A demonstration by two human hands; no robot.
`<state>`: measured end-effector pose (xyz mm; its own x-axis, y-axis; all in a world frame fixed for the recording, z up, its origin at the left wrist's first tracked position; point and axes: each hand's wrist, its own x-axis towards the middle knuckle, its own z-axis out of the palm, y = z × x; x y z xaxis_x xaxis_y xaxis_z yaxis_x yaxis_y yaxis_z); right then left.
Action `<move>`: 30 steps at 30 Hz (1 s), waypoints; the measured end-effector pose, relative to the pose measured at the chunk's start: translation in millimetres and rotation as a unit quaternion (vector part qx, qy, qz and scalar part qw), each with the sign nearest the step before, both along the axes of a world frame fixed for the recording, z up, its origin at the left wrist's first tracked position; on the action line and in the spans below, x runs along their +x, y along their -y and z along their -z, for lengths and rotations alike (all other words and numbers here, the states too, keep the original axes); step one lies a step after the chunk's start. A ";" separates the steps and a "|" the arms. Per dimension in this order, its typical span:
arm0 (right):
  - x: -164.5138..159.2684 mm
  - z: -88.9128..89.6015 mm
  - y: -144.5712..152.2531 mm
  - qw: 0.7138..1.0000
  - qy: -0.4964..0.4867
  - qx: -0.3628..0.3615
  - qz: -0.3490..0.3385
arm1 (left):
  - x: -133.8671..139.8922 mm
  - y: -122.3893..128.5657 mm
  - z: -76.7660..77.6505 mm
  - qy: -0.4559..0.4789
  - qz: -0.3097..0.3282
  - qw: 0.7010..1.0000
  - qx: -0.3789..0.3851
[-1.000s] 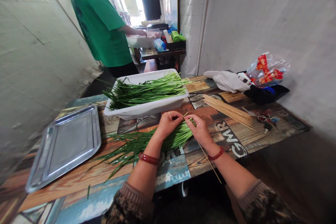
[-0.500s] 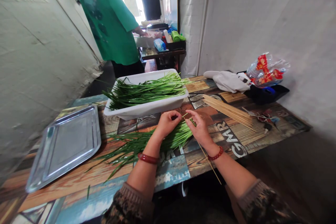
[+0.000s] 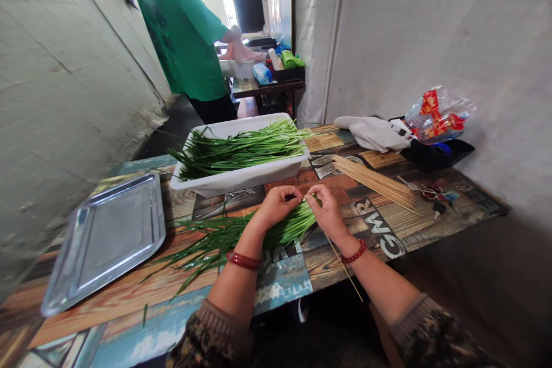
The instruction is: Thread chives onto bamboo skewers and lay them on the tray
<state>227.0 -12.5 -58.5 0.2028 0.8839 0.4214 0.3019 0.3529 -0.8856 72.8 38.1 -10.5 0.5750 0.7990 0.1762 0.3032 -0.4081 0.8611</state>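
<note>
My right hand (image 3: 326, 211) is closed on a thin bamboo skewer (image 3: 347, 269), whose lower end slants down past my wrist over the table's front edge. Close to it, my left hand (image 3: 279, 205) pinches at the pale stem end of a garlic chive; the fingertips largely hide it and the skewer's upper end. Under both hands lies a loose bunch of garlic chives (image 3: 241, 233), leaves fanned to the left, stems to the right. Behind my hands stands a white plastic tub (image 3: 241, 177) filled with more garlic chives (image 3: 241, 146).
A metal tray (image 3: 112, 236) lies at left. To the right are a pile of skewers (image 3: 375, 181), scissors (image 3: 431, 191), a white cloth item (image 3: 375, 132) and a clear bag with red print (image 3: 440, 118). A person in green (image 3: 185, 34) stands at a back table.
My hands have drawn closer together, and their fingertips now cover the skewer tip that showed between them. The person in back has raised a hand, lifting something pinkish.
</note>
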 end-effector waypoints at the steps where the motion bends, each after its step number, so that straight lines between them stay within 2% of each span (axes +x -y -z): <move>1: 0.4 -1.5 1.0 1.000 0.002 0.000 -0.001 | -0.6 0.2 -0.8 -0.004 0.006 1.000 0.004; 7: 1.8 -10.1 8.1 1.000 -0.013 -0.003 0.005 | -2.0 -0.6 -1.3 -0.063 0.024 0.997 0.039; 12: 0.9 -4.4 3.1 1.000 0.001 -0.017 -0.007 | 1.4 0.3 1.9 -0.062 0.016 0.998 0.026; 16: 0.2 0.0 -0.3 0.999 0.039 -0.030 0.001 | -0.3 0.0 -0.1 -0.068 0.039 0.997 0.012; 18: 0.1 -0.2 0.2 0.999 0.041 -0.029 0.002 | -3.9 -2.8 -0.6 -0.071 0.017 0.997 0.019; 23: -0.1 -3.0 3.5 0.998 0.063 -0.023 0.010 | -12.9 -12.7 5.8 -0.140 -0.120 0.979 0.084; 30: -0.4 -0.8 2.2 0.998 0.069 -0.009 0.010 | -10.2 -12.8 12.2 -0.240 -0.120 0.956 0.120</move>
<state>226.6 -14.7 -57.7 0.1618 0.8884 0.4296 0.4275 0.3293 -0.8419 62.6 50.9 -22.7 0.4402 0.8879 0.1334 0.7498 -0.4452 0.4894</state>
